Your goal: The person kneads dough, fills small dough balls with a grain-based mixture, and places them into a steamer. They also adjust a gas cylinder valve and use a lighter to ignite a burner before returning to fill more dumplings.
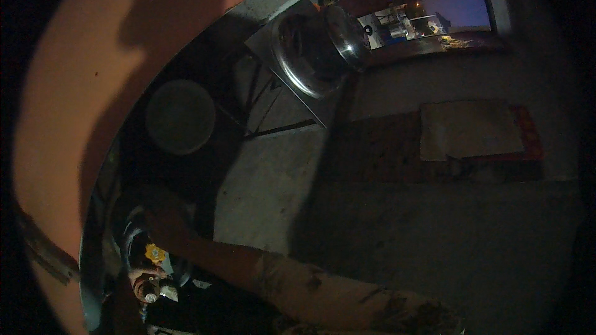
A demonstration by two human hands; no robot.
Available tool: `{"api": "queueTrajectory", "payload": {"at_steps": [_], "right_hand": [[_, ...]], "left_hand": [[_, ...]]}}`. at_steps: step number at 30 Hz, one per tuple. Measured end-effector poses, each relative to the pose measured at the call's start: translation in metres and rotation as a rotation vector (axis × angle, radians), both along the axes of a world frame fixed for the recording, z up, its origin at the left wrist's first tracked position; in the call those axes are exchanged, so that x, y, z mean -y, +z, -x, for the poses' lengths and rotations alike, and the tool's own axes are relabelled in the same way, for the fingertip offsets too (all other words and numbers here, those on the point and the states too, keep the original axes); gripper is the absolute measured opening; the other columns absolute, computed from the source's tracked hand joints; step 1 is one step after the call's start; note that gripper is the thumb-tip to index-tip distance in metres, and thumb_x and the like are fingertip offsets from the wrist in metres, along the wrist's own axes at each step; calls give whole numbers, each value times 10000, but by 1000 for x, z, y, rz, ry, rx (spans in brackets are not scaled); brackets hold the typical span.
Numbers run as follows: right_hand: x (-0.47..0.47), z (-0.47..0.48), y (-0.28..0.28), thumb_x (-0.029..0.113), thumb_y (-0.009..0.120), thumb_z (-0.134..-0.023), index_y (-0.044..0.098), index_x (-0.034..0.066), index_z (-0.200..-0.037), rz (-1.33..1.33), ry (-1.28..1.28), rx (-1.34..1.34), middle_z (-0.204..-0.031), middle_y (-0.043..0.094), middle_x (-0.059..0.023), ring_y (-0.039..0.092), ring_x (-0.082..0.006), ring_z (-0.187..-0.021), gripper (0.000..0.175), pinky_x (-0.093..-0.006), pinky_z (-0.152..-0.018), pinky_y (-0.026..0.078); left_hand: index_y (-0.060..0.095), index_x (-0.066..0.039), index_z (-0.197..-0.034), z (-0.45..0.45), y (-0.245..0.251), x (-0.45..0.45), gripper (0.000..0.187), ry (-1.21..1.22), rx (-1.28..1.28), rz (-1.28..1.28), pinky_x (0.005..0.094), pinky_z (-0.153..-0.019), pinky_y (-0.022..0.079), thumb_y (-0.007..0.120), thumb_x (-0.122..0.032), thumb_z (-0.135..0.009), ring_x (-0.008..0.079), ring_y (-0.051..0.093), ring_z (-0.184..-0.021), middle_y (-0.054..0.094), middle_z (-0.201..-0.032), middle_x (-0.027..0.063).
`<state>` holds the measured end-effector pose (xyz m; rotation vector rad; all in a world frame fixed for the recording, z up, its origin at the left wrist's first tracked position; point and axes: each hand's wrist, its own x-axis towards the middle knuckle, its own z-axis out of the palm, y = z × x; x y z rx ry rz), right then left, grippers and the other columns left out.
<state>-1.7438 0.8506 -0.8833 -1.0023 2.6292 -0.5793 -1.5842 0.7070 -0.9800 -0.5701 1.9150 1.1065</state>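
Observation:
My right hand point(163, 216) reaches in from the lower right, below a patterned sleeve point(326, 288). It is at the metal collar point(132, 225) of what looks like a gas cylinder, under the edge of an orange tabletop point(60, 125). Deep shadow hides its fingers, so I cannot make out a grip. Just below the hand is a yellow valve knob point(155, 253). A brownish fitting with a pale round end point(150, 297) sits lower down, beside a whitish scrap point(169, 291). My left hand cannot be made out in the dark around the fitting.
A shiny metal pot point(307, 56) stands on a metal-legged stand point(279, 116). A grey round object point(180, 116) is in shadow beside the tabletop. Farther right, a flat cardboard piece point(470, 130) lies on a dark reddish mat point(372, 149). An opening point(458, 11) shows dusk outside.

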Motion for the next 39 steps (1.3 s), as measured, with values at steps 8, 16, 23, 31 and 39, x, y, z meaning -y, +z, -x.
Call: {"api": "queueTrajectory", "payload": {"at_steps": [8, 16, 23, 31, 39], "right_hand": [[-4, -6, -20, 217, 681, -728, 565, 57, -1147, -69, 55, 63, -1107, 571, -195, 538, -350, -1028, 463, -502, -913, 396], [-6, -4, 2, 113, 612, -766, 629, 36, -1009, -1, 2, 86, -1103, 570, -194, 544, -349, -1002, 255, -485, -875, 430], [12, 7, 27, 103, 567, -772, 626, 27, -1001, -227, 101, 83, -1076, 571, -198, 549, -344, -992, 248, -460, -839, 455], [0, -10, -36, 183, 607, -776, 599, 36, -1000, -50, 74, -18, -1023, 580, -159, 561, -314, -941, 268, -451, -828, 461], [18, -12, -29, 168, 632, -761, 560, 119, -1137, -307, 85, 115, -1153, 548, -150, 511, -331, -1083, 386, -423, -911, 439]], "left_hand": [[576, -63, -1124, -6, 8, -7, 395, 4, -54, 55, 386, -813, 464, 642, -257, -787, 237, 586, -961, 624, -1042, 126], [575, -63, -1124, -12, 26, -74, 398, 95, -221, 333, 386, -812, 464, 649, -252, -782, 233, 585, -961, 624, -1039, 124], [575, -64, -1124, -25, 27, -30, 401, 55, -75, 125, 386, -811, 464, 654, -248, -777, 229, 584, -961, 624, -1037, 122], [575, -64, -1124, -17, 11, 5, 405, 84, 102, -352, 386, -809, 463, 660, -244, -772, 225, 584, -961, 625, -1035, 120], [582, -88, -1127, -48, -60, -27, 453, 190, -260, -270, 381, -801, 466, 723, -219, -717, 251, 586, -949, 624, -997, 118]]}}
